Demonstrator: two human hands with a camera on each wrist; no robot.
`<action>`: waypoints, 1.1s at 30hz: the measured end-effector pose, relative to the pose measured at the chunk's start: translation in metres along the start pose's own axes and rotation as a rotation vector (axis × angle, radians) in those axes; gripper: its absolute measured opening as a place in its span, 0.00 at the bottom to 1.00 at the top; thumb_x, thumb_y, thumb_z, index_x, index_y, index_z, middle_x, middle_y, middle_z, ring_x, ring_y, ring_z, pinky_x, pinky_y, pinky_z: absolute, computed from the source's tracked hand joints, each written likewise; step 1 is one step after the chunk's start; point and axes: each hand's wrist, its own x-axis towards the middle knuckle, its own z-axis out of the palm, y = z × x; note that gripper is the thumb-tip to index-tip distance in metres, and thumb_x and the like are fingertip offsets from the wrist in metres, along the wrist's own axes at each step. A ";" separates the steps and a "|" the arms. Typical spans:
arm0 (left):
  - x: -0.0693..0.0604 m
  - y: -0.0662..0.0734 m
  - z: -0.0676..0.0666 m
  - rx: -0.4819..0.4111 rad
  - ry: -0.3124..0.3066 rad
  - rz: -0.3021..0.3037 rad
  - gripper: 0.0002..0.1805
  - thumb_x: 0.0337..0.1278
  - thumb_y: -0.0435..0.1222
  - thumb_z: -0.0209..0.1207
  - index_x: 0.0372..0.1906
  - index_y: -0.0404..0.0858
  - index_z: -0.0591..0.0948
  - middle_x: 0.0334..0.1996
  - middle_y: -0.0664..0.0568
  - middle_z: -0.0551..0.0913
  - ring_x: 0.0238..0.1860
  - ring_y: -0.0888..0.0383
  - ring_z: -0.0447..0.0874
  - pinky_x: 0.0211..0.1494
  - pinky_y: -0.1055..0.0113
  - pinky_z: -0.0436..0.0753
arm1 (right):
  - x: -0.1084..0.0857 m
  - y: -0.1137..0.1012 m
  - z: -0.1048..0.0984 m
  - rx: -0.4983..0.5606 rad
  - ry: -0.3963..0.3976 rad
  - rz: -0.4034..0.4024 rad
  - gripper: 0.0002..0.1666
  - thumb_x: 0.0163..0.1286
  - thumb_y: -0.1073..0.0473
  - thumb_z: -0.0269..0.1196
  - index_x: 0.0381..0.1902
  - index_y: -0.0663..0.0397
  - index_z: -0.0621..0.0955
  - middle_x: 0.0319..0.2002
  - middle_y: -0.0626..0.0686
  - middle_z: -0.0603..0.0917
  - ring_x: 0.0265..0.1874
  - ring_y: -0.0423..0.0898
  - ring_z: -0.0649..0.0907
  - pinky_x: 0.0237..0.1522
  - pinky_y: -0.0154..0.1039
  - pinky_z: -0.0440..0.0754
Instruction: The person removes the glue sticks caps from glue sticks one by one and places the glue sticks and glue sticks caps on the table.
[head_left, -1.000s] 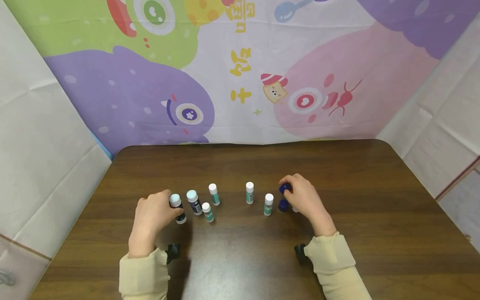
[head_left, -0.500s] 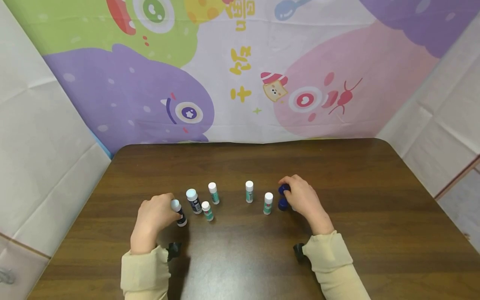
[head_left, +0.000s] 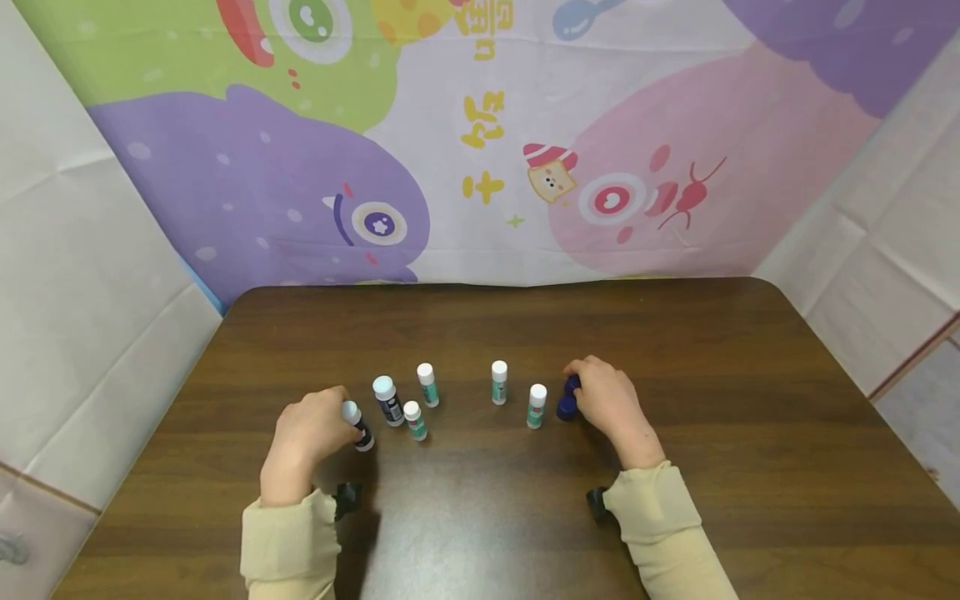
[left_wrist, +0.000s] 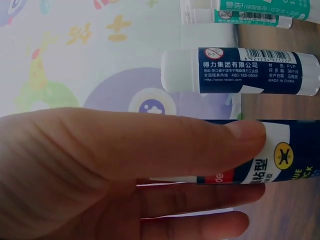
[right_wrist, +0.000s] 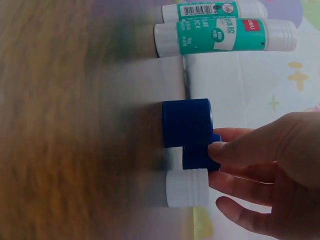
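A navy glue stick with a pale cap stands at the left of the group. My left hand holds it, thumb across its label in the left wrist view, where the dark glue stick shows behind the thumb. On the right, my right hand pinches a dark blue cap between thumb and fingers. Touching or almost touching that cap are a second blue cap and a white ribbed cap. The white cap is hidden by the hand in the head view.
Beside my left hand stand another navy glue stick and two green-and-white glue sticks, one behind and one in front. Two more green glue sticks stand nearer my right hand. A printed cloth hangs behind the table.
My left hand has shifted slightly toward me and right with the navy glue stick. My right hand has come down slightly, covering more of the pinched blue cap and hiding the white one.
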 end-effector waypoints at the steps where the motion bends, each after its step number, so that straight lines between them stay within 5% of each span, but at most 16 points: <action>1: 0.000 0.000 0.000 0.000 0.000 -0.001 0.14 0.33 0.37 0.65 0.30 0.36 0.77 0.26 0.44 0.81 0.28 0.46 0.79 0.30 0.51 0.74 | 0.000 0.000 0.000 -0.002 0.000 -0.001 0.15 0.59 0.68 0.58 0.46 0.57 0.80 0.46 0.60 0.79 0.44 0.57 0.80 0.41 0.50 0.78; 27: 0.000 0.001 -0.001 -0.027 -0.043 -0.031 0.18 0.35 0.39 0.66 0.35 0.35 0.77 0.28 0.46 0.81 0.29 0.50 0.78 0.30 0.54 0.74 | 0.000 0.004 0.001 -0.039 -0.026 -0.025 0.16 0.57 0.68 0.59 0.45 0.56 0.81 0.45 0.59 0.80 0.44 0.57 0.78 0.41 0.51 0.77; 33: -0.002 0.003 -0.004 -0.035 0.001 -0.009 0.21 0.36 0.38 0.67 0.40 0.33 0.76 0.32 0.43 0.81 0.31 0.48 0.78 0.32 0.53 0.74 | 0.001 0.003 0.000 -0.046 -0.047 -0.022 0.19 0.56 0.69 0.55 0.46 0.57 0.80 0.44 0.59 0.80 0.44 0.57 0.78 0.42 0.52 0.75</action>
